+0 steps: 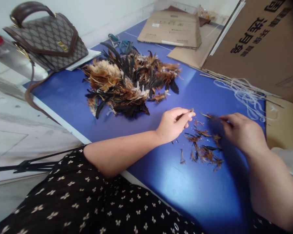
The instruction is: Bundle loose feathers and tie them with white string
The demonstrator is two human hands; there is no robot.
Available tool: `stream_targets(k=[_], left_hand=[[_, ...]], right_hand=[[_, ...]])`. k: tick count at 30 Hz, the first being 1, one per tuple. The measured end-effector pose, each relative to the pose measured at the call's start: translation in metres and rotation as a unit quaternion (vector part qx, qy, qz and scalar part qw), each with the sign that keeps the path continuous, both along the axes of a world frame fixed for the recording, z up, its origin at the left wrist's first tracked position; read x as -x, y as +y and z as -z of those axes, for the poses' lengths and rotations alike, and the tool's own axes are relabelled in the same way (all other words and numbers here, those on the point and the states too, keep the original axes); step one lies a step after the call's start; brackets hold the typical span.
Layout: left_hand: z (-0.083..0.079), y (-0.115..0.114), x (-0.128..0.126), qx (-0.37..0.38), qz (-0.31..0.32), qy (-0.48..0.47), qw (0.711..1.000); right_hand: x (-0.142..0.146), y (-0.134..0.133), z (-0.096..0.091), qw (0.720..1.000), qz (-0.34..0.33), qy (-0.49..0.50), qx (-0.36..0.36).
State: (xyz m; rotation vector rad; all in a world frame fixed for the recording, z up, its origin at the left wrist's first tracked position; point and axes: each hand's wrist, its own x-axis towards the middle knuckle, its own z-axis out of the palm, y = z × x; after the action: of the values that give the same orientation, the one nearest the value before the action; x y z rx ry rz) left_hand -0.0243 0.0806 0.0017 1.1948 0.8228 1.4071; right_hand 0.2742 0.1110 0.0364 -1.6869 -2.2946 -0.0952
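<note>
Pinching a small feather (191, 111) by its quill between thumb and forefinger, our left hand (173, 125) rests its heel on the blue table (161, 188) — a fingertip hold, which we judge suits so light a thing. Our right hand (243, 133) lies well apart from it and is blurred, its fingers closed round what looks like a dark feather (211, 117); we cannot tell the grip more exactly. Between and just below the two hands lie the loose feathers (205, 151), scattered flat on the table within easy reach of either hand.

Beyond the left hand sits the big feather pile (127, 81) — brown, tan and black, heaped near the middle of the table. White cord (246, 94) trails near the right hand, beside a printed carton (263, 45) that walls in that side. Flat cardboard (171, 29) and a handbag (48, 42) take up the far edge. Open blue surface lies toward us, and between the pile and the near edge, where our left forearm crosses.
</note>
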Motion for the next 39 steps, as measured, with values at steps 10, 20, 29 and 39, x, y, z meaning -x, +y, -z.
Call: stream_targets(k=[10, 20, 29, 39], left_hand=[[-0.012, -0.004, 0.006, -0.141, -0.113, 0.117, 0.977], [-0.002, -0.012, 0.001, -0.126, -0.003, 0.206, 0.97], [-0.009, -0.013, 0.005, -0.119, 0.024, 0.246, 0.962], [-0.006, -0.009, 0.001, -0.084, -0.028, 0.221, 0.971]], right_hand=[[0.047, -0.031, -0.023, 0.993, -0.088, 0.037, -0.069], [0.083, -0.052, -0.029, 0.979, -0.179, 0.044, -0.092], [0.092, -0.055, -0.024, 0.989, -0.1, 0.071, -0.085], [0.056, -0.003, 0.025, 0.998, -0.003, 0.042, -0.045]])
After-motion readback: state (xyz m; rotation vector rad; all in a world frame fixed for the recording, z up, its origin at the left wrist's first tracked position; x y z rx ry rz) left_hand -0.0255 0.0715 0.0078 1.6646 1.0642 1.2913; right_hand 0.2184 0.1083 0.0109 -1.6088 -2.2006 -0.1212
